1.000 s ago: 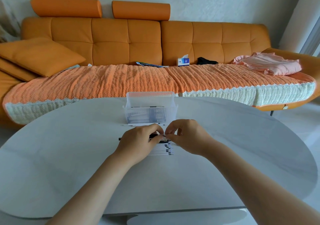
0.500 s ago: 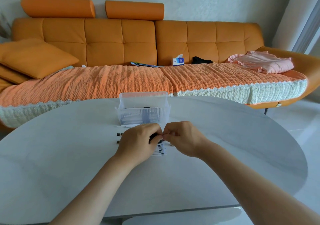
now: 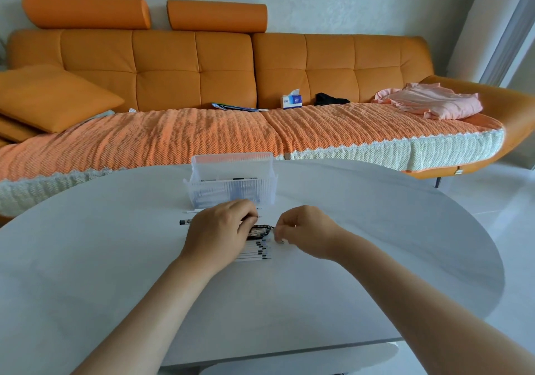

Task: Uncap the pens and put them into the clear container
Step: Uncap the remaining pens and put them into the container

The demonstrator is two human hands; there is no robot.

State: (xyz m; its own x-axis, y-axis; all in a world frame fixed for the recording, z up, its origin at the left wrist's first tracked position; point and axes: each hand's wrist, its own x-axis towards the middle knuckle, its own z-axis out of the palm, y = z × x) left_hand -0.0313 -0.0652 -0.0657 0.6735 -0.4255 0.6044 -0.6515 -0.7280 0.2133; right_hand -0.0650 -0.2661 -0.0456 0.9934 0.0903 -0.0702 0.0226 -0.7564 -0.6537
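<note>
I see an orange sofa (image 3: 225,71) filling the upper half of the frame, with a tissue box (image 3: 291,102) on its seat near the centre. A pale oval table (image 3: 101,259) fills the lower half.

At the centre of the frame, on the far part of the table, stands a clear ribbed container (image 3: 262,194). Thin pens in it (image 3: 228,179) lie lengthways; through the wall they are blurred and I cannot count them.

Just below the container, both hands meet over the table. My left hand (image 3: 220,230), centre-left, has its fingers curled round a pen (image 3: 185,222), whose dark end sticks out to the left of the hand while a thin tip shows to the right. My right hand (image 3: 307,230), just right of centre, has curled fingers with thumb and forefinger drawn together; I cannot tell whether they pinch anything.

Between the hands sits a small dark heap, apparently caps (image 3: 259,231). Below it, a row of pens (image 3: 254,251) lies side by side on the table.
</note>
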